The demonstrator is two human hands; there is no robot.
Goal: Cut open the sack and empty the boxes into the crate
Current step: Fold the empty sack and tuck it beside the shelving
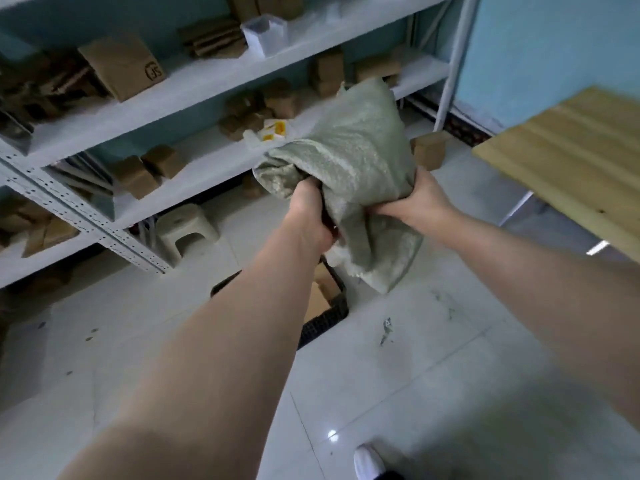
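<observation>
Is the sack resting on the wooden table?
No, the left hand and right hand hold the sack in the air near the crate.

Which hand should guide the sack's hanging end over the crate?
Left, probably. The left hand grips the sack right beside the hanging end and sits above the crate; the right hand holds the far side, supporting the bulk.

We held both bare arms stretched forward, the forearms drawing in toward each other. Our left hand was clenched, its back toward us, on bunched cloth of the sack. Our right hand gripped the opposite side, near the left.
</observation>
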